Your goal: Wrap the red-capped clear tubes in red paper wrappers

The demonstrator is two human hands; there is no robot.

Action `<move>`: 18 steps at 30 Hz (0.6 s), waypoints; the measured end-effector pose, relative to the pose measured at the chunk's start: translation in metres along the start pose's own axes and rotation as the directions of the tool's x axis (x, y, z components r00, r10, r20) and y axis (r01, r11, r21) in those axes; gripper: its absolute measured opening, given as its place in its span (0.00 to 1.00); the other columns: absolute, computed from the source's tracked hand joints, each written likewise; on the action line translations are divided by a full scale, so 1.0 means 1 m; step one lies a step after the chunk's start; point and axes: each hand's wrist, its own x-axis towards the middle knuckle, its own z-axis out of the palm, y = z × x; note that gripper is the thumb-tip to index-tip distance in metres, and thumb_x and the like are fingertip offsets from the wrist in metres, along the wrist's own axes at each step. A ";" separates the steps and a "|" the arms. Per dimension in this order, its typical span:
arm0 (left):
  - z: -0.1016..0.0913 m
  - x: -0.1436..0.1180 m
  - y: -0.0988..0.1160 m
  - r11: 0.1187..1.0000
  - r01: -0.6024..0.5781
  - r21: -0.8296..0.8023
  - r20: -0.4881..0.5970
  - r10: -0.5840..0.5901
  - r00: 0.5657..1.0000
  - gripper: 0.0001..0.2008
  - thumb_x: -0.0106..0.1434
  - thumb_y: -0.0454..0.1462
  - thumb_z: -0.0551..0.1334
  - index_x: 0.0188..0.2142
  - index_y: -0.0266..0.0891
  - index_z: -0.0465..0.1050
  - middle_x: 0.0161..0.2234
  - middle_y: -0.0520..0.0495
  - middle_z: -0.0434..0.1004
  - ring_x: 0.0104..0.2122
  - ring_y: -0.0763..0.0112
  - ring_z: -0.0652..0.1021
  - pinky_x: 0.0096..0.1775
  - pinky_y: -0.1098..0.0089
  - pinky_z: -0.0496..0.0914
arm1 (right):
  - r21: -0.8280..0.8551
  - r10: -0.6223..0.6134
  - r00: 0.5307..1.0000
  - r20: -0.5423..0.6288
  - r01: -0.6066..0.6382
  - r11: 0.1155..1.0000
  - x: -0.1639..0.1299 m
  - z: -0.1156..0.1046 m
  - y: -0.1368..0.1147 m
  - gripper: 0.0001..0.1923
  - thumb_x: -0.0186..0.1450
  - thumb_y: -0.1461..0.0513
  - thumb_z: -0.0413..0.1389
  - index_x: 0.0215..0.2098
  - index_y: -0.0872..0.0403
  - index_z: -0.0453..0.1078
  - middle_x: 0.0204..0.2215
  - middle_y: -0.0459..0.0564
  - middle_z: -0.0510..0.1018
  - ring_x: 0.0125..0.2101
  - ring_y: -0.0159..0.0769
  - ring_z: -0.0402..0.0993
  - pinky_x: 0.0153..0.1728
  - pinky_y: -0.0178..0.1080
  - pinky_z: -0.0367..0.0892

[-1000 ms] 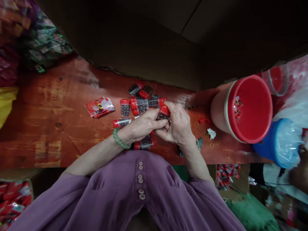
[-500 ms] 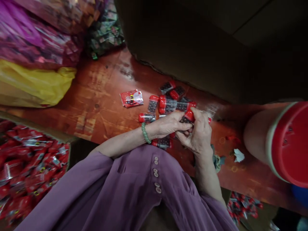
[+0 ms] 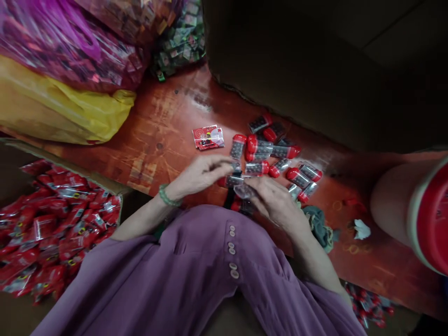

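My left hand (image 3: 201, 175), with a green bead bracelet (image 3: 168, 198) on its wrist, pinches a small clear tube with a red cap (image 3: 231, 180) low over the red-brown table (image 3: 157, 135). My right hand (image 3: 276, 203) meets it from the right. Its fingertips are on a clear plastic piece (image 3: 245, 190), which is blurred. Several more red-capped tubes (image 3: 269, 154) lie scattered just beyond both hands. A red printed packet (image 3: 208, 136) lies to their left. My purple sleeves fill the bottom of the view.
An open box of red packets (image 3: 52, 224) sits at the lower left. Yellow (image 3: 70, 112) and purple (image 3: 70, 46) bags are piled at the far left. A red bucket (image 3: 430, 219) lies on its side at right. A grey-green cloth (image 3: 318, 226), a white scrap (image 3: 360, 228) and rubber bands (image 3: 352, 248) lie near it.
My hands were raised and clasped on a bundle of tubes; now they are lower and apart, and more tubes lie spread on the table. The view has swung left.
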 end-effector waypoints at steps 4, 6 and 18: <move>-0.036 0.002 -0.017 0.696 -0.023 0.718 -0.331 0.370 0.868 0.15 0.68 0.45 0.59 0.46 0.38 0.77 0.46 0.40 0.78 0.46 0.57 0.75 0.52 0.54 0.68 | 0.477 0.404 0.912 -0.075 -0.323 0.817 -0.001 0.021 0.005 0.13 0.72 0.54 0.54 0.51 0.49 0.71 0.35 0.47 0.80 0.33 0.36 0.78 0.36 0.39 0.74; -0.043 0.007 -0.025 0.513 0.033 0.858 -0.271 0.397 0.877 0.18 0.68 0.45 0.59 0.51 0.37 0.74 0.50 0.37 0.75 0.49 0.52 0.73 0.53 0.51 0.67 | 0.633 0.484 0.869 -0.103 -0.318 0.706 -0.002 0.029 0.008 0.13 0.71 0.52 0.55 0.49 0.48 0.73 0.38 0.47 0.80 0.37 0.36 0.78 0.40 0.41 0.74; -0.041 0.021 -0.043 0.417 0.079 0.905 -0.230 0.324 0.918 0.13 0.70 0.37 0.55 0.45 0.42 0.78 0.49 0.37 0.75 0.47 0.51 0.72 0.47 0.51 0.65 | 0.830 0.727 0.575 -0.374 -0.142 0.539 -0.008 0.028 0.024 0.15 0.57 0.54 0.69 0.41 0.45 0.76 0.35 0.42 0.78 0.33 0.31 0.75 0.36 0.35 0.75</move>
